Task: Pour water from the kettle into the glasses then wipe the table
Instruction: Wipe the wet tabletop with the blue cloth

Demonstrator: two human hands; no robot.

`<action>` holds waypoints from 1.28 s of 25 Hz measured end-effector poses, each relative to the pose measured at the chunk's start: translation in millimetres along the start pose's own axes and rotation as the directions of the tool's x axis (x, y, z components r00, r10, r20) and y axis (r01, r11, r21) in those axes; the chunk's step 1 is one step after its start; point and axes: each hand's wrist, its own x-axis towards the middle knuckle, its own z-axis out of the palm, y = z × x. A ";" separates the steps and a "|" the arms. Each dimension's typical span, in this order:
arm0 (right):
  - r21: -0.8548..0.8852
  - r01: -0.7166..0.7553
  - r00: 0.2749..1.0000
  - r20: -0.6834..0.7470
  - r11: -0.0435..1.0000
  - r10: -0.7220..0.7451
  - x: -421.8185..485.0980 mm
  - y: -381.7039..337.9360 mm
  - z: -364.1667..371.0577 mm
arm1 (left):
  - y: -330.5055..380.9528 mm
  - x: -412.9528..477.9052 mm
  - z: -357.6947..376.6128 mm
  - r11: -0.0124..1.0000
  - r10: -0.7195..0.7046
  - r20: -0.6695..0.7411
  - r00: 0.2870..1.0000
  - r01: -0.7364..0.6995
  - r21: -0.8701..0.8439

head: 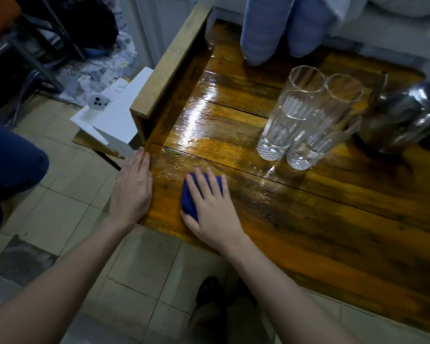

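Observation:
My right hand (210, 209) presses flat on a folded blue cloth (189, 199) near the front left corner of the glossy wooden table (320, 219). My left hand (133, 187) lies flat along the table's left edge, fingers together, holding nothing. Two tall clear glasses (308, 117) stand side by side toward the back right, with water in their lower parts. A shiny steel kettle (405, 117) stands just right of them, its spout toward the glasses.
A raised wooden rail (169, 63) runs along the table's back left side. White foam pieces (114, 117) lean beside it on the tiled floor (144, 276). A seated person's knees (283, 28) in light blue trousers reach over the far edge. Another knee (13, 160) is at left.

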 end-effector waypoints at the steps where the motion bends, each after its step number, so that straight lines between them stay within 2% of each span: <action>1: -0.010 0.022 1.000 0.005 1.000 -0.022 -15.5 6.2 1.1 | 4.2 -0.1 -1.9 0.996 0.072 0.007 0.997 -0.072 0.049; 2: -0.008 0.020 1.000 0.008 1.000 -0.020 -31.8 14.3 2.7 | 10.6 -0.8 -3.4 0.986 0.151 0.030 0.988 -0.153 0.066; 5: 0.039 -0.079 0.997 -0.009 0.996 0.079 -84.6 49.9 6.2 | 56.6 -6.8 3.8 0.937 0.350 0.107 0.931 -0.348 -0.032; 8: 0.062 -0.236 0.970 -0.050 0.970 0.239 -132.5 99.2 2.7 | 100.1 -15.2 23.0 0.950 0.311 0.105 0.945 -0.304 -0.076; 10: 0.081 -0.400 0.908 -0.101 0.913 0.407 -158.0 141.3 -3.2 | 108.0 -17.6 30.2 0.967 0.253 0.086 0.964 -0.250 -0.046; 13: 0.127 -0.600 0.780 -0.123 0.790 0.613 -179.5 191.2 -17.3 | 107.0 -18.3 29.9 0.965 0.261 0.078 0.962 -0.258 -0.046; 17: 0.225 -0.750 0.604 -0.152 0.622 0.782 -141.9 188.3 -21.6 | 110.4 -18.0 29.2 0.969 0.244 0.073 0.967 -0.241 -0.051; 18: 0.238 -0.748 0.599 -0.160 0.619 0.785 -127.4 175.3 -20.6 | 110.5 -18.7 29.3 0.970 0.241 0.071 0.968 -0.238 -0.053; 19: 0.240 -0.719 0.630 -0.170 0.652 0.757 -112.9 156.8 -18.6 | 109.6 -19.1 29.3 0.970 0.239 0.070 0.968 -0.236 -0.057; 21: 0.218 -0.598 0.751 -0.183 0.772 0.634 -86.6 110.9 -10.2 | 108.6 -17.9 29.6 0.971 0.235 0.071 0.969 -0.231 -0.063; 23: 0.144 -0.443 0.871 -0.166 0.885 0.463 -69.9 63.1 0.5 | 109.4 -18.0 31.7 0.970 0.239 0.067 0.969 -0.236 -0.060; 25: 0.061 -0.261 0.955 -0.131 0.963 0.267 -72.1 28.9 11.7 | 108.2 -18.1 32.8 0.970 0.240 0.056 0.969 -0.236 -0.065; 27: 0.023 -0.138 0.986 -0.086 0.990 0.140 -96.0 29.0 15.2 | 107.4 -18.3 31.9 0.969 0.241 0.052 0.969 -0.237 -0.071; 29: 0.004 -0.111 0.990 -0.087 0.994 0.111 -130.7 62.3 11.2 | 108.2 -18.8 30.8 0.969 0.240 0.050 0.969 -0.236 -0.080; 30: 0.014 -0.151 0.984 -0.096 0.988 0.151 -148.5 86.2 7.5 | 109.2 -18.5 30.4 0.968 0.239 0.052 0.970 -0.234 -0.088; 32: 0.059 -0.335 0.932 -0.124 0.940 0.340 -177.9 140.9 -2.6 | 109.3 -17.6 29.4 0.969 0.235 0.055 0.970 -0.229 -0.094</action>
